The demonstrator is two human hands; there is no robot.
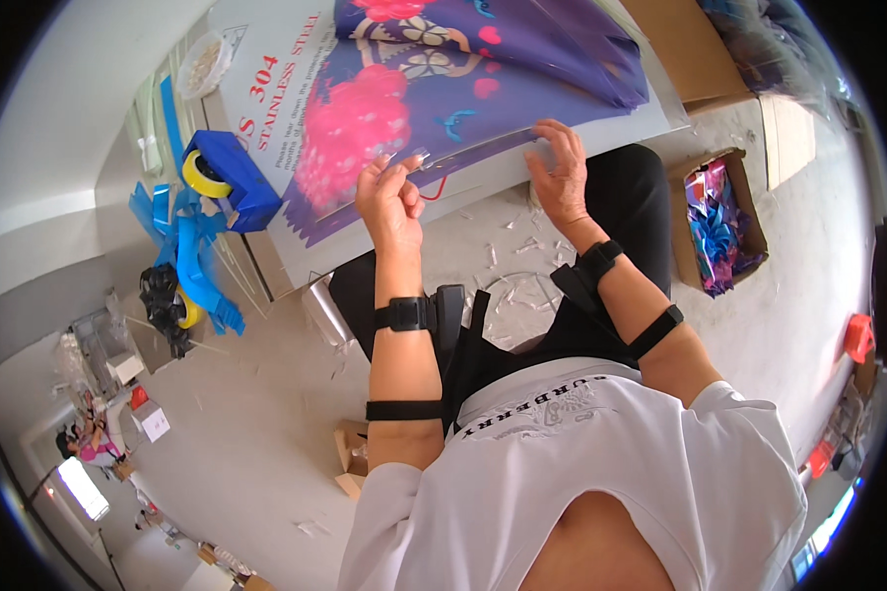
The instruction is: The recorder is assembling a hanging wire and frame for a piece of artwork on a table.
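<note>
A stack of purple printed plastic sheets (522,79), with pink flowers and hearts, lies on the table in front of me. A thin, straight, clear-looking strip (473,149) runs along its near edge. My left hand (391,202) is closed, thumb and fingers pinched at the strip's left end, where something clear and shiny shows at the fingertips. My right hand (562,177) is open at the other end, fingers stretched out and thumb apart, the fingertips close to the strip. Whether they touch it I cannot tell.
A blue tape dispenser (232,182) with yellow tape stands at the table's left, near a round clear tub (204,65) and blue ribbon strips (192,246). To the right, an open carton (754,231) holds crumpled purple and blue film. Clear scraps (527,246) litter the floor.
</note>
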